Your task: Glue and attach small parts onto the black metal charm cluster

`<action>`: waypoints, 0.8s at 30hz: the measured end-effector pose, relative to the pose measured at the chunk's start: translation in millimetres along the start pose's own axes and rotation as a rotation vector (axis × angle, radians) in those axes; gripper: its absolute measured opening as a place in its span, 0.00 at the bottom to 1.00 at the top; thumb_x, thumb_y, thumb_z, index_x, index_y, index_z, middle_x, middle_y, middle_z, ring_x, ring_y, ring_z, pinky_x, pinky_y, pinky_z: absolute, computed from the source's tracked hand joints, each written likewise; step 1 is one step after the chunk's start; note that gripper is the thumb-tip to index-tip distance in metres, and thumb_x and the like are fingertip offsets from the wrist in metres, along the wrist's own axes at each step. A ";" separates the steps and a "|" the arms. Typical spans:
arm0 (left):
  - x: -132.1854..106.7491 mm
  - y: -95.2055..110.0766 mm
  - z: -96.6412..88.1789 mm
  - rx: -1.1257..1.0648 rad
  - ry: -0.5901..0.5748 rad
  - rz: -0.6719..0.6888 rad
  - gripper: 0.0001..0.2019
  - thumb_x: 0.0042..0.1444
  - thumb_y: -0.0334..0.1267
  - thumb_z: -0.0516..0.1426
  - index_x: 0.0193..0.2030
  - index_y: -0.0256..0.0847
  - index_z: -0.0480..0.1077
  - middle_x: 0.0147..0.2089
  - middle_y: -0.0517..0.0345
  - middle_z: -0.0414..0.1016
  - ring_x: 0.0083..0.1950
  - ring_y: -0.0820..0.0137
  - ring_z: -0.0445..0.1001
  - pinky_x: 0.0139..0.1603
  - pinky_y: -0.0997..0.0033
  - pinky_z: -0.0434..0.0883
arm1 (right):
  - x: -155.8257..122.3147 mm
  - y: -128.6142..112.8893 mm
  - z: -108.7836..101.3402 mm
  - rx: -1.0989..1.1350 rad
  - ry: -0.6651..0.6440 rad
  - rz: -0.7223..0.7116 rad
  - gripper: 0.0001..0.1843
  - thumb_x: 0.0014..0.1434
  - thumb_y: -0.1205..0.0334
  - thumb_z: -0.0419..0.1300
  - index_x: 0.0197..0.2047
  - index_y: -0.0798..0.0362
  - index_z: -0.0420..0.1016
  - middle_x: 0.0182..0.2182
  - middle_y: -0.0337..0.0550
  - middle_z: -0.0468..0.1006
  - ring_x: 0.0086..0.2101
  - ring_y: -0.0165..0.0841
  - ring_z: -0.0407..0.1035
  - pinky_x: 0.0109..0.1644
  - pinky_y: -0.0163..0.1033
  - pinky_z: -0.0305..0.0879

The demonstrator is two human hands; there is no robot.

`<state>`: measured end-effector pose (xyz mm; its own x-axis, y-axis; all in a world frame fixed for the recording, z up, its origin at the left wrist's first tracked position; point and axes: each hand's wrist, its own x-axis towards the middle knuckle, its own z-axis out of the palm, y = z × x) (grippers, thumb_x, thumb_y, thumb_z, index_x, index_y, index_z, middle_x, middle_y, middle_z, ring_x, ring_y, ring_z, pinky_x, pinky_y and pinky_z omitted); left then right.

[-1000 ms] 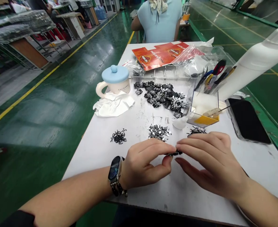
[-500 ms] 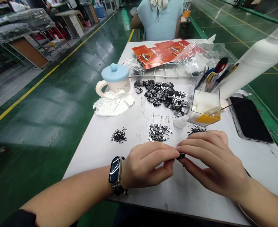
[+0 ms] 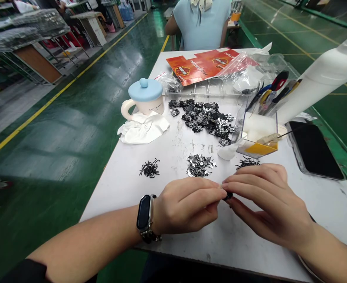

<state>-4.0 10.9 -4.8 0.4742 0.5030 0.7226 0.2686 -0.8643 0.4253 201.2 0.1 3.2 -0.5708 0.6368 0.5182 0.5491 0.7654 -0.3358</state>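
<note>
My left hand (image 3: 188, 204) and my right hand (image 3: 264, 204) meet fingertip to fingertip over the white table (image 3: 167, 157), both pinched on a small black part (image 3: 228, 195) that is mostly hidden between the fingers. A dark watch sits on my left wrist. Just beyond my hands lie a small heap of black-and-silver pieces (image 3: 200, 165), a little cluster of black curved bits (image 3: 150, 169) to the left, and another cluster of black bits (image 3: 247, 162) by my right hand. A large heap of black pieces (image 3: 205, 118) lies farther back.
A mug with a blue lid (image 3: 145, 100) stands on a white cloth (image 3: 144, 129) at the left. A clear box (image 3: 259, 133) with tools, a white cylinder (image 3: 318, 78), a black phone (image 3: 313, 149), orange cartons (image 3: 200, 67) and plastic bags crowd the right and back. A person in light blue (image 3: 201, 21) sits beyond.
The small black part, seen as a longer strip between my fingertips a second ago, is now nearly covered as my fingers have closed in on it. My hands have barely shifted.
</note>
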 end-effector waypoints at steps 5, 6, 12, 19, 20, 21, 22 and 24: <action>0.1 2.2 2.9 -0.040 0.044 -0.035 0.12 0.48 0.20 0.58 0.40 0.32 0.71 0.36 0.46 0.79 0.37 0.70 0.79 0.40 0.75 0.79 | 0.6 -0.2 0.3 0.013 0.005 0.027 0.12 0.58 0.72 0.60 0.45 0.54 0.70 0.38 0.43 0.77 0.40 0.37 0.68 0.42 0.47 0.57; 0.1 3.1 4.0 -0.068 0.070 -0.072 0.12 0.47 0.20 0.58 0.40 0.32 0.71 0.35 0.47 0.79 0.36 0.70 0.79 0.38 0.75 0.79 | 0.5 0.0 0.3 0.015 0.007 0.032 0.11 0.58 0.71 0.60 0.45 0.54 0.70 0.38 0.43 0.77 0.40 0.38 0.69 0.42 0.47 0.58; -0.3 6.6 6.7 -0.400 0.077 -0.524 0.11 0.45 0.23 0.59 0.38 0.34 0.73 0.32 0.52 0.77 0.31 0.72 0.77 0.32 0.75 0.79 | 1.2 0.4 0.1 0.088 -0.013 0.126 0.07 0.60 0.67 0.59 0.43 0.51 0.70 0.36 0.42 0.76 0.40 0.38 0.68 0.45 0.48 0.59; -1.7 4.5 9.6 -0.813 0.011 -0.913 0.08 0.48 0.28 0.62 0.37 0.35 0.73 0.31 0.51 0.79 0.29 0.71 0.79 0.31 0.78 0.78 | 1.9 -1.5 0.5 0.290 -0.066 0.317 0.02 0.62 0.65 0.57 0.38 0.49 0.69 0.31 0.39 0.73 0.35 0.34 0.65 0.39 0.43 0.57; -1.7 4.4 10.1 -0.840 0.009 -0.941 0.08 0.48 0.28 0.62 0.37 0.35 0.72 0.30 0.52 0.79 0.29 0.71 0.79 0.31 0.78 0.78 | 2.0 -1.7 0.8 0.308 -0.071 0.339 0.02 0.62 0.65 0.57 0.37 0.49 0.69 0.30 0.38 0.72 0.34 0.34 0.64 0.38 0.43 0.57; -1.8 4.3 10.4 -0.858 0.008 -0.964 0.08 0.47 0.28 0.62 0.36 0.35 0.72 0.30 0.52 0.79 0.28 0.72 0.79 0.30 0.79 0.78 | 2.0 -2.0 1.0 0.319 -0.074 0.357 0.02 0.62 0.64 0.57 0.36 0.49 0.69 0.29 0.38 0.71 0.34 0.33 0.64 0.38 0.43 0.56; -1.9 4.1 10.8 -0.870 0.005 -0.983 0.08 0.47 0.28 0.62 0.36 0.35 0.72 0.30 0.52 0.79 0.29 0.72 0.78 0.30 0.79 0.78 | 2.1 -2.2 1.3 0.327 -0.078 0.371 0.03 0.62 0.64 0.57 0.35 0.49 0.69 0.29 0.37 0.71 0.33 0.33 0.63 0.38 0.43 0.56; -2.2 3.7 11.4 -0.880 -0.003 -1.010 0.08 0.47 0.29 0.63 0.36 0.36 0.72 0.30 0.52 0.79 0.29 0.72 0.78 0.30 0.79 0.77 | 2.1 -2.5 1.8 0.336 -0.086 0.392 0.04 0.62 0.64 0.57 0.34 0.49 0.68 0.28 0.37 0.70 0.32 0.32 0.63 0.37 0.42 0.55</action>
<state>5.5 6.5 -11.0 0.3914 0.9131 -0.1145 -0.1256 0.1763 0.9763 197.6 -0.3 3.7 -0.4178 0.8758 0.2415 0.5135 0.4470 -0.7325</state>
